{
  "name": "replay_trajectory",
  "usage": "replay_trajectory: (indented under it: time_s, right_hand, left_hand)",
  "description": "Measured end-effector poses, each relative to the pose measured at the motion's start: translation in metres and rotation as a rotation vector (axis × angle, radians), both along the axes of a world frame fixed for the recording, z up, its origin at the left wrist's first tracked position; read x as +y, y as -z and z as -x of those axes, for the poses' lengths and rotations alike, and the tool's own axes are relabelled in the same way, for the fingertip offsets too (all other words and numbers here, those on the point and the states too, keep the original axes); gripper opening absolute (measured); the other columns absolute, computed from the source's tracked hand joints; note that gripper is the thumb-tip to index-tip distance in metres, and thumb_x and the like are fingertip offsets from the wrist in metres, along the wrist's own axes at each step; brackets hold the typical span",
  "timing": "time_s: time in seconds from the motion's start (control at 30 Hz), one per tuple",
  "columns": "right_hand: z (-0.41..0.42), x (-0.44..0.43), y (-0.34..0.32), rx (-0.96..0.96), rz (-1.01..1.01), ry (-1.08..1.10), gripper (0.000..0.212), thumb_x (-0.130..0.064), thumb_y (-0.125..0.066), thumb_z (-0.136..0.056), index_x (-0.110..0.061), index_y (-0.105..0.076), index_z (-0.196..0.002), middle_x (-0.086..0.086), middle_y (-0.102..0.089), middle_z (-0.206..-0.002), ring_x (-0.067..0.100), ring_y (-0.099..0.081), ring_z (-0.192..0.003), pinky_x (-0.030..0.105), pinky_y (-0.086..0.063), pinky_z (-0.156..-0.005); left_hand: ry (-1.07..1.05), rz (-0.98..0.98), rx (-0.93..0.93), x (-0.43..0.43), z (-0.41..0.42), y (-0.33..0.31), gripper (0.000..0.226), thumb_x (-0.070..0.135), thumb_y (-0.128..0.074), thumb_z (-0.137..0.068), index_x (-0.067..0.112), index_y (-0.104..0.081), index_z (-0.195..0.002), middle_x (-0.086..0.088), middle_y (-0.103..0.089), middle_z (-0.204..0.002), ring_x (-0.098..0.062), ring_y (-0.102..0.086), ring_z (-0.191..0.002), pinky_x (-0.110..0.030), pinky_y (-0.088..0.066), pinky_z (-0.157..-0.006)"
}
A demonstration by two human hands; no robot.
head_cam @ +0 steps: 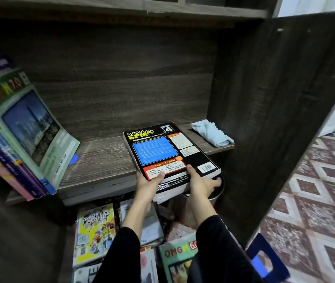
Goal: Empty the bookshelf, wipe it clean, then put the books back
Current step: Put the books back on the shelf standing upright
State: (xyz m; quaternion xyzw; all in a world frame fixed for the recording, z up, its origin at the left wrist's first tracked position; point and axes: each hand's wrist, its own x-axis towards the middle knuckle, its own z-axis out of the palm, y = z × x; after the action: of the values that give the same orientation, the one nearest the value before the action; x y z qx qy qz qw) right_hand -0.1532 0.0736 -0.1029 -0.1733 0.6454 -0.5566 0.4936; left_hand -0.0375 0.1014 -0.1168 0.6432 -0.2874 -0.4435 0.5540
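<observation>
A thick black "Modul SPM" book lies flat, partly on the dark wooden shelf board and partly over its front edge. My left hand grips its near edge with the thumb on the cover. My right hand grips the near right edge, thumb on top and fingers underneath. A pale blue cloth lies folded at the shelf's right end. Several books lean at the shelf's left end, a green one in front.
Below the shelf several books lie spread on the floor, among them a green "OMG" book. The cabinet's side panel stands to the right. Patterned floor and a blue stool lie further right.
</observation>
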Motion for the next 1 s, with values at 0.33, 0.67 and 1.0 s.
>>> replay_trajectory:
  time_s: [0.33, 0.67, 1.0]
  right_hand:
    - [0.018, -0.013, -0.015, 1.212, 0.008, -0.421, 0.091, -0.059, -0.059, -0.083, -0.009, -0.02, -0.148, 0.017, -0.038, -0.142, 0.032, -0.033, -0.13, 0.041, -0.026, -0.105]
    - [0.013, -0.022, -0.041, 1.293, -0.096, -0.558, 0.085, -0.056, -0.073, -0.073, -0.01, -0.035, -0.134, 0.02, -0.039, -0.135, 0.034, -0.038, -0.125, 0.038, -0.031, -0.102]
    - [0.053, -0.058, -0.075, 0.3, 0.023, -0.763, 0.051, -0.045, -0.073, -0.078, -0.007, -0.062, -0.11, 0.01, -0.071, -0.098, 0.027, -0.067, -0.086, 0.037, -0.052, -0.08]
  left_hand:
    - [0.02, 0.001, -0.044, -0.006, -0.011, 0.001, 0.073, 0.017, -0.068, -0.086, 0.01, -0.016, -0.137, -0.01, -0.058, -0.122, -0.025, -0.055, -0.114, -0.038, -0.041, -0.101]
    - [0.085, -0.032, -0.211, -0.009, -0.023, 0.001, 0.062, 0.031, -0.065, -0.088, 0.012, -0.032, -0.137, -0.003, -0.058, -0.121, -0.026, -0.055, -0.115, -0.044, -0.042, -0.102]
    - [0.059, -0.067, -0.101, 0.007, -0.043, -0.025, 0.029, 0.008, -0.061, -0.091, 0.008, -0.051, -0.118, -0.007, -0.062, -0.11, -0.021, -0.058, -0.099, -0.029, -0.043, -0.087]
